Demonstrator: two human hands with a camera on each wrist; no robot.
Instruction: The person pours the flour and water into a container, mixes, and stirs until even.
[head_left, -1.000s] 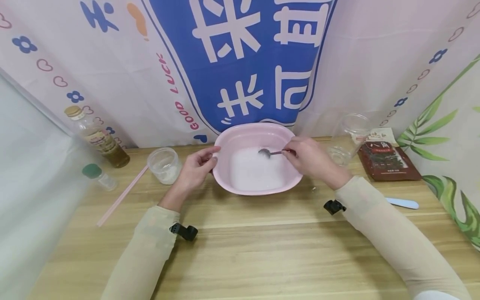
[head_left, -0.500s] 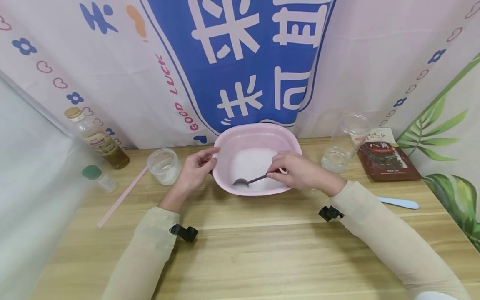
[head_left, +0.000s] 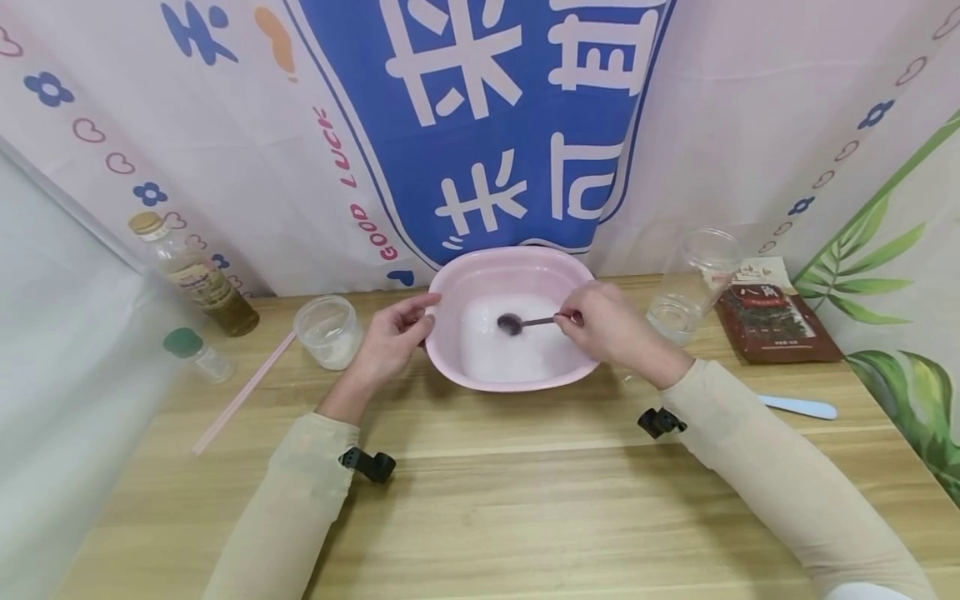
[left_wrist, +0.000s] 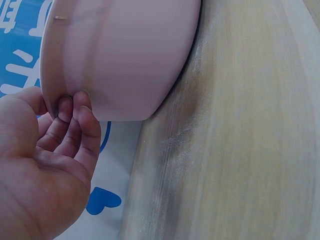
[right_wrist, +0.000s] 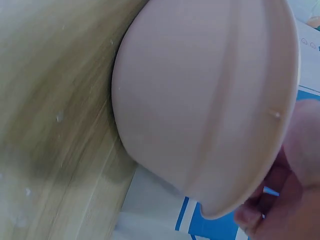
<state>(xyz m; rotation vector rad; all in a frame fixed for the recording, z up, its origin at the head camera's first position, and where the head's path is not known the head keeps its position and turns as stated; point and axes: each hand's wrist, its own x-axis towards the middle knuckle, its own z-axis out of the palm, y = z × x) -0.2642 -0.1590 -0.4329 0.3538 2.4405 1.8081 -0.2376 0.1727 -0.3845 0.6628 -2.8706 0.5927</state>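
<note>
A person's right hand [head_left: 600, 325] pinches a spoon [head_left: 525, 322] by its handle, the bowl of the spoon dipped in white liquid inside a pink basin [head_left: 457, 287] at the back of a wooden table [head_left: 480, 500]. The left hand [head_left: 390, 337] steadies the basin, fingers curled against its rim and outer wall. By the look of it the mixing is well under way: the liquid is already cloudy, while a jar [head_left: 327, 331] of white powder and a cup [head_left: 686, 287] of water stand on either side.
</note>
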